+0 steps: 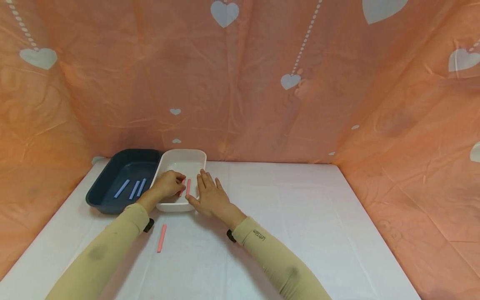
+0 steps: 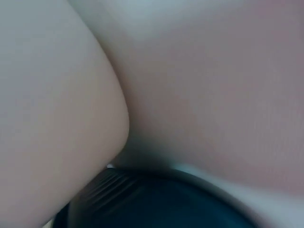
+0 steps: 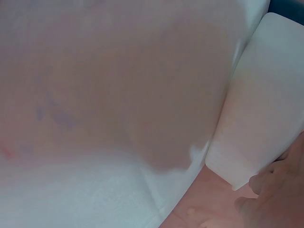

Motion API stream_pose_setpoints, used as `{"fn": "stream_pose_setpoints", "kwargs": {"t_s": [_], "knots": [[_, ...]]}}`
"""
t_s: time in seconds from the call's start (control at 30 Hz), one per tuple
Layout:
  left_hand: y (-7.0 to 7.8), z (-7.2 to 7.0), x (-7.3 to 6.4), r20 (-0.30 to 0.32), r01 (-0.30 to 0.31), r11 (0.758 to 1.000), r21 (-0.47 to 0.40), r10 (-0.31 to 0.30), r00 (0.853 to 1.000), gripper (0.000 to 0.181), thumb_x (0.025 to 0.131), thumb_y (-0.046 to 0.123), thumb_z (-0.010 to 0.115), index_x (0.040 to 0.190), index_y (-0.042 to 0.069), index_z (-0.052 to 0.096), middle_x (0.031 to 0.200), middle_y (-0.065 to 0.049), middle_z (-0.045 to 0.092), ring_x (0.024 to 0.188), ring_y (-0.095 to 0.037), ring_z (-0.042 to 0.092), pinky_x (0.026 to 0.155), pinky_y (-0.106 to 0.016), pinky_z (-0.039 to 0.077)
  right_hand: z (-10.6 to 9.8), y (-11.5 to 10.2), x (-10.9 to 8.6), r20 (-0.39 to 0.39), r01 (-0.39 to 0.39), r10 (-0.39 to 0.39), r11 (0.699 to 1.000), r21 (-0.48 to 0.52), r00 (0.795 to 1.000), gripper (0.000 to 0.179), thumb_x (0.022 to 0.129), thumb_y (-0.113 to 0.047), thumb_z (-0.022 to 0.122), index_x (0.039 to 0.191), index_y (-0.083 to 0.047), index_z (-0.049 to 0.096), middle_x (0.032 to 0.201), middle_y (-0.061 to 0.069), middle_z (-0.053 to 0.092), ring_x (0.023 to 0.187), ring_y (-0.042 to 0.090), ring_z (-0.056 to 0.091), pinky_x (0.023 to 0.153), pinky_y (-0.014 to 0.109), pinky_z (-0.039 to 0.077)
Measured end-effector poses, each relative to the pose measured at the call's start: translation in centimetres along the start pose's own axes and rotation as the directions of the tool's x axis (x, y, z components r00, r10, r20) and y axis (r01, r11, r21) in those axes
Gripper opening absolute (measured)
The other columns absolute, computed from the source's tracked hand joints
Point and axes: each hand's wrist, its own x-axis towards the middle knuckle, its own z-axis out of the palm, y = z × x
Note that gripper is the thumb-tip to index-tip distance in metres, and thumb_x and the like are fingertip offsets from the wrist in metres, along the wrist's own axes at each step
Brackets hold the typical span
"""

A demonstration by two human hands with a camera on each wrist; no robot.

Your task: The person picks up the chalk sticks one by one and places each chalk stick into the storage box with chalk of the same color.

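Observation:
In the head view, my left hand point(image 1: 167, 186) reaches into the white tray point(image 1: 173, 207) and pinches a slim pink stick point(image 1: 181, 194), partly hidden by the fingertips. Right beside it in the tray lies a second pink stick point(image 1: 188, 187). My right hand point(image 1: 211, 197) rests with straight, spread fingers over the tray's right rim, its thumb near the second stick. In the right wrist view, the tray's outer side wall point(image 3: 261, 90) shows with part of my right hand point(image 3: 280, 194). Only blurred skin and a dark band fill the left wrist view.
A dark blue tray point(image 1: 98, 205) stands against the white tray's left side and holds three blue sticks point(image 1: 133, 190). One more pink stick point(image 1: 162, 238) lies on the white table point(image 1: 300, 233) in front. Orange cloth point(image 1: 232, 83) with hearts hangs behind and at both sides.

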Motion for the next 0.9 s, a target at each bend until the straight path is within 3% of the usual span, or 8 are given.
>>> {"fn": "stream_pose_setpoints", "kwargs": {"t_s": [0.23, 0.37, 0.5, 0.7, 0.8, 0.9], "knots": [[-0.1, -0.1, 0.0, -0.004, -0.009, 1.000, -0.002, 0.009, 1.000, 0.047, 0.091, 0.000, 0.067, 0.133, -0.021, 0.056, 0.103, -0.026, 0.074, 0.077, -0.018, 0.067, 0.067, -0.025, 0.053, -0.1, 0.0, -0.1, -0.004, 0.003, -0.003, 1.000, 0.002, 1.000, 0.082, 0.107, -0.062, 0.031, 0.166, -0.006, 0.017, 0.175, 0.008, 0.007, 0.160, 0.021, 0.010, 0.128, 0.045, 0.014], [-0.2, -0.3, -0.2, -0.043, -0.060, 0.997, 0.057, 0.062, 0.997, 0.046, 0.089, 0.002, 0.070, 0.129, -0.019, 0.059, 0.100, -0.024, 0.073, 0.084, -0.025, 0.068, 0.079, -0.038, 0.056, 0.0, 0.0, -0.1, -0.006, 0.006, -0.006, 1.000, 0.004, 1.000, 0.082, 0.107, -0.062, 0.031, 0.166, -0.005, 0.017, 0.175, 0.009, 0.007, 0.160, 0.022, 0.010, 0.127, 0.045, 0.014], [0.1, -0.6, -0.8, -0.085, -0.100, 0.992, 0.078, 0.106, 0.991, 0.043, 0.089, 0.003, 0.071, 0.126, -0.017, 0.061, 0.111, -0.030, 0.068, 0.099, -0.037, 0.069, 0.089, -0.049, 0.056, 0.1, 0.0, 0.0, -0.009, 0.007, -0.006, 1.000, 0.005, 1.000, 0.082, 0.107, -0.062, 0.031, 0.166, -0.005, 0.017, 0.175, 0.009, 0.007, 0.160, 0.022, 0.010, 0.127, 0.046, 0.015], [1.1, -0.9, -2.3, -0.100, -0.107, 0.994, 0.003, 0.107, 0.989, 0.041, 0.094, 0.003, 0.066, 0.130, -0.016, 0.059, 0.121, -0.034, 0.059, 0.099, -0.039, 0.070, 0.079, -0.042, 0.059, 0.0, -0.1, 0.0, 0.005, 0.006, -0.006, 1.000, 0.002, 1.000, 0.082, 0.108, -0.061, 0.031, 0.166, -0.006, 0.016, 0.175, 0.008, 0.006, 0.160, 0.021, 0.009, 0.128, 0.044, 0.014], [1.3, -1.0, -3.0, -0.133, -0.125, 0.992, -0.009, 0.123, 0.984, 0.041, 0.095, 0.004, 0.066, 0.131, -0.014, 0.060, 0.119, -0.032, 0.058, 0.099, -0.038, 0.070, 0.078, -0.041, 0.059, -0.2, -0.1, 0.0, 0.014, 0.000, 0.000, 1.000, 0.003, 1.000, 0.082, 0.108, -0.061, 0.030, 0.166, -0.006, 0.015, 0.175, 0.008, 0.005, 0.160, 0.021, 0.008, 0.128, 0.042, 0.013], [1.5, -1.1, -3.7, -0.195, -0.166, 0.986, 0.004, 0.164, 0.967, 0.039, 0.094, 0.005, 0.068, 0.129, -0.012, 0.063, 0.116, -0.030, 0.060, 0.097, -0.038, 0.069, 0.082, -0.046, 0.058, -0.3, -0.2, -0.1, 0.019, -0.002, 0.002, 1.000, 0.004, 1.000, 0.082, 0.108, -0.061, 0.031, 0.166, -0.006, 0.015, 0.175, 0.008, 0.005, 0.160, 0.021, 0.008, 0.128, 0.043, 0.013]]}}
